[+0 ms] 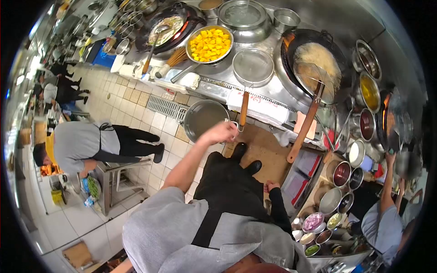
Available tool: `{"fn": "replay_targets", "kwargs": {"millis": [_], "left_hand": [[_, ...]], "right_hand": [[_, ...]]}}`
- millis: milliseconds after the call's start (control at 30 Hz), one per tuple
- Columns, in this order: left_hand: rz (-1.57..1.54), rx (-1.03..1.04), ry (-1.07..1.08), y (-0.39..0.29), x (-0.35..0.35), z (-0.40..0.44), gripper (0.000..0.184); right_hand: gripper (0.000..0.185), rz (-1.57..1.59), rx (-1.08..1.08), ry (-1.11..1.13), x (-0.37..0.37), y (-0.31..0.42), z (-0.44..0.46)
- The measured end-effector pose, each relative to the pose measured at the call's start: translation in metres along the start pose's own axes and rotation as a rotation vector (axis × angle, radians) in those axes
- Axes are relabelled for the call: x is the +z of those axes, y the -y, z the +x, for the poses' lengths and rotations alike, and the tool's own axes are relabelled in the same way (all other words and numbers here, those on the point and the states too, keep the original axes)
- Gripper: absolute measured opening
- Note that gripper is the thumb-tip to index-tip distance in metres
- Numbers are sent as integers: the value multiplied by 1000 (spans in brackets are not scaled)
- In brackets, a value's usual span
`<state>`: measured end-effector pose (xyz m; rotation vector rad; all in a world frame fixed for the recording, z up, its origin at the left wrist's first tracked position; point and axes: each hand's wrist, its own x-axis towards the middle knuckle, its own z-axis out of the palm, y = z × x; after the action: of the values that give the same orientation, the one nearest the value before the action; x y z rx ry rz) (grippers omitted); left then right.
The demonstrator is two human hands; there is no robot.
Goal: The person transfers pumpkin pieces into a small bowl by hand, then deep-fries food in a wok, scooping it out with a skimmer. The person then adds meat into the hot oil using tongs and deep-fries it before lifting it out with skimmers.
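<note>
My left hand (221,133) reaches forward, its fingers closed around the loop handle on the near right side of a round metal pot (185,122). The pot's inside looks plain grey; whether it holds liquid I cannot tell. A second loop handle sticks out on its far left. My right hand (271,185) is low beside my black apron (232,182), with fingers curled; what they hold, if anything, is hidden. Close ahead of my left hand, a mesh strainer (253,66) rests on the stove counter, its wooden handle (244,109) hanging over the edge.
A wok (314,57) with bubbling liquid and a wire skimmer (314,75) stands ahead right. Yellow cubes (210,44) fill a pan on the counter. Ingredient bowls (330,200) line the right. One co-worker (84,143) bends over a table at left; another (382,223) works at right.
</note>
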<state>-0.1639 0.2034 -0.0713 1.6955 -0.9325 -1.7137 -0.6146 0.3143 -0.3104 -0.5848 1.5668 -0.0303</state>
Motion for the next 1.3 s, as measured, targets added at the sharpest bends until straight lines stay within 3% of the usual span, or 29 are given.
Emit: {"fn": "replay_targets", "kwargs": {"millis": [100, 167, 233, 433, 500, 667, 767, 833, 967, 1033, 1133, 1233, 1300], "left_hand": [[227, 86, -492, 2, -76, -1, 19], [176, 46, -506, 6, -125, 16, 22], [504, 196, -697, -9, -161, 35, 23], [1134, 313, -881, -46, -269, 153, 28], [1258, 354, -883, -65, -295, 177, 28], [1323, -144, -588, -92, -336, 226, 32], [1332, -290, -499, -118, -333, 225, 35], [1378, -271, -444, -103, -352, 244, 36], [1446, -259, -296, -106, -368, 252, 38], [1436, -240, -313, -100, -370, 257, 40], [1460, -169, -301, -98, -367, 254, 41], [1437, -131, -224, -116, -349, 239, 40], [1393, -91, -263, -117, -341, 233, 37]], "right_hand": [[17, 69, 40, 29, -18, 8, -3], [16, 175, 51, -29, -22, 15, -12], [16, 208, 67, -52, -22, 25, -27], [29, 251, 48, -173, -18, 38, -48], [32, 268, 16, -170, -15, 39, -57], [21, 275, 40, -241, -1, 22, -70], [23, 221, 109, -256, 15, 28, -88], [25, 259, 183, -262, 26, 27, -91], [24, 168, 113, -275, 34, 13, -82], [22, 89, 35, -261, 34, 9, -77], [21, 190, 108, -284, 39, 22, -82], [24, -24, -149, -276, 10, -98, 27], [24, 11, -164, -197, 13, -78, 15]]}}
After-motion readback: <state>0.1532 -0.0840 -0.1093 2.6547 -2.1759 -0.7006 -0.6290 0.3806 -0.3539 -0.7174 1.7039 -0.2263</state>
